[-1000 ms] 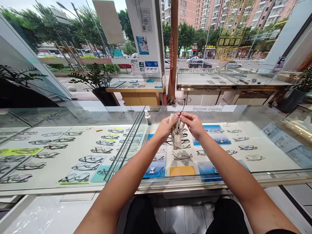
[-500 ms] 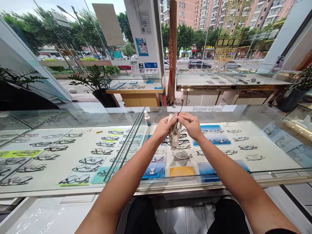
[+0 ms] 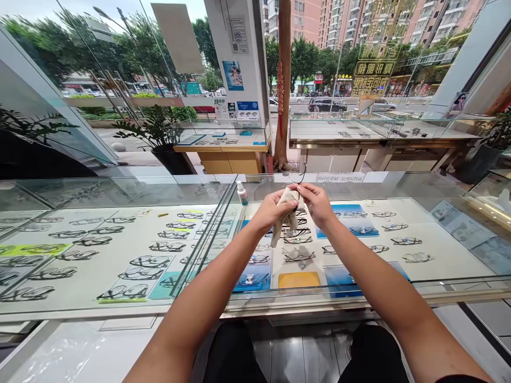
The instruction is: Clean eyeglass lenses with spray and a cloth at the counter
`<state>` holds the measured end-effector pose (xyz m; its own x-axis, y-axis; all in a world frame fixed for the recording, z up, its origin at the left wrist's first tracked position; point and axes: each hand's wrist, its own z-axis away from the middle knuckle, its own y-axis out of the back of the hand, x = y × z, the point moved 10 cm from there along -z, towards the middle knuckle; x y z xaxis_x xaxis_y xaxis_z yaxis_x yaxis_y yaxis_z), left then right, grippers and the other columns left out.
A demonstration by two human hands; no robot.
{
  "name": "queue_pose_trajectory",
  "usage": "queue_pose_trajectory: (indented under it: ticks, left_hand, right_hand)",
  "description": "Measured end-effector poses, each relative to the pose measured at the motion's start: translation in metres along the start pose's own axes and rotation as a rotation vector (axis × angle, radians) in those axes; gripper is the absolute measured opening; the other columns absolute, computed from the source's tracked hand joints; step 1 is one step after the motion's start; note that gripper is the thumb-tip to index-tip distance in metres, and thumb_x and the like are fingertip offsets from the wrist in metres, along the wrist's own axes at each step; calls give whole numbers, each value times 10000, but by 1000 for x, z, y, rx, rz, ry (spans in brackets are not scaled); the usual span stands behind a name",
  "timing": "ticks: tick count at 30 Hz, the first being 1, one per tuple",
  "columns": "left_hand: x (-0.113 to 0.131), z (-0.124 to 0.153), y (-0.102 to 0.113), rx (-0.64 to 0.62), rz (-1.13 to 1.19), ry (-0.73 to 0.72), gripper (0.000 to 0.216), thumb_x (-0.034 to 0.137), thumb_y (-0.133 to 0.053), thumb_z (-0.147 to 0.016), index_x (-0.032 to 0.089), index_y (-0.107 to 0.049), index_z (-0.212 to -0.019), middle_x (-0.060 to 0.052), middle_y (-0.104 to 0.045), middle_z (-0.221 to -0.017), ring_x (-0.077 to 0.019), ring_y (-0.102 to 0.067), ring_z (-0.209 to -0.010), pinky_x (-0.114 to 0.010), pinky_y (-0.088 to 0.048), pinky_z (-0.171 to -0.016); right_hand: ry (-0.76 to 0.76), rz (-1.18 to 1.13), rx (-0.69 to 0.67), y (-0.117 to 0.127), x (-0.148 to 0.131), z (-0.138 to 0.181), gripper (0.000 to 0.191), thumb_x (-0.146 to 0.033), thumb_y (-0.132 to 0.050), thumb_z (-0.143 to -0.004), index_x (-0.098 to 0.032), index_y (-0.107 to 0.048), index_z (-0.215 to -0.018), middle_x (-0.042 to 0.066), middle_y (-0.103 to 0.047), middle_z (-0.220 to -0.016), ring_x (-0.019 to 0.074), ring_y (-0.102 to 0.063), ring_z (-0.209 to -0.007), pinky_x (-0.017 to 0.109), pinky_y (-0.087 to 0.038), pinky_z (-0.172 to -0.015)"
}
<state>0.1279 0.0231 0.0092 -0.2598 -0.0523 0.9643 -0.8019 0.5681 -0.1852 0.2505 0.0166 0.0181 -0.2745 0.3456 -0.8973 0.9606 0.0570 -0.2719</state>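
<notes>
Head view: left hand (image 3: 272,211) pinches cloth (image 3: 288,197) at the glasses (image 3: 297,171), right hand (image 3: 318,204) grips them; wiping seems underway, not finished

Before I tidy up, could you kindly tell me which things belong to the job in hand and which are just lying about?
In hand:
Beige cloth, held by left hand
Dark-rimmed eyeglasses, held by right hand

Lying about:
White bottle, untouched, possibly related
Yellow card
Displayed spectacles under glass
</notes>
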Motion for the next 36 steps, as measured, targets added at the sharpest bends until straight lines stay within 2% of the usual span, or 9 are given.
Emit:
queue_pose_trajectory:
  ticks: [5, 10, 13, 17, 23, 28, 31, 36]
  left_hand:
    - [2, 0, 1, 17, -60, -40, 648, 460, -1025, -683, 148, -788, -1199, -34, -756, -916, -160, -652, -802, -262, -487, -763]
    - [3, -1, 5, 76, -116, -95, 666, 545, -964, -766, 165, -766, -1277, -31, -766, -922, -173, -672, -844, -263, -501, -787]
    - [5, -1, 8, 117, -84, -109, 726, 614, -979, -737, 158, -754, -1255, -7, -739, -864, -147, -637, -768, -257, -483, -733]
    - [6, 0, 5, 119, -29, -99, 759, 692, -976, -724, 152, -734, -1199, 22, -695, -743, -124, -590, -655, -253, -469, -648]
    - [4, 0, 7, 147, 14, -88, 796, 693, -991, -708, 142, -741, -1226, 36, -682, -708, -115, -599, -598, -243, -486, -590]
    - [2, -2, 11, 162, -3, -90, 829, 772, -940, -724, 136, -761, -1224, 8, -704, -695, -143, -624, -591, -256, -487, -562]
    - [-2, -4, 11, 140, -13, -75, 841, 811, -900, -750, 141, -763, -1238, -12, -725, -700, -163, -646, -605, -275, -509, -597]
    - [2, -4, 4, 55, -15, -106, 714, 743, -928, -768, 174, -793, -1177, -62, -798, -940, -219, -739, -882, -292, -555, -781]
  right_hand:
    - [-17, -72, 18, 0, 1, -2, 411, -583, -953, -722, -226, -775, -824, 49, -867, -1085, 112, -468, -633, 296, -462, -612]
    - [-26, -70, -14, -4, 3, -2, 502, -613, -962, -721, -233, -643, -795, 34, -855, -1043, 116, -536, -644, 297, -511, -626]
    - [-16, -43, -27, -5, 4, -2, 531, -643, -977, -691, -238, -653, -805, 18, -808, -966, 145, -612, -724, 293, -533, -640]
    - [6, -4, -25, -5, 3, 0, 512, -644, -981, -688, -251, -673, -803, -12, -708, -824, 158, -612, -743, 307, -558, -672]
    - [3, -28, -55, -10, -3, 3, 479, -628, -982, -696, -259, -692, -791, -16, -672, -744, 180, -615, -749, 331, -568, -693]
    - [21, -7, -67, -12, -4, 3, 506, -661, -970, -702, -257, -678, -788, -24, -666, -737, 171, -606, -692, 350, -570, -693]
    - [30, -30, -59, -10, -3, 2, 497, -629, -975, -707, -252, -665, -799, -26, -710, -784, 140, -569, -641, 325, -538, -652]
    - [-28, -35, -6, -1, 2, -2, 492, -631, -944, -706, -245, -658, -817, 29, -840, -1014, 128, -530, -643, 286, -432, -557]
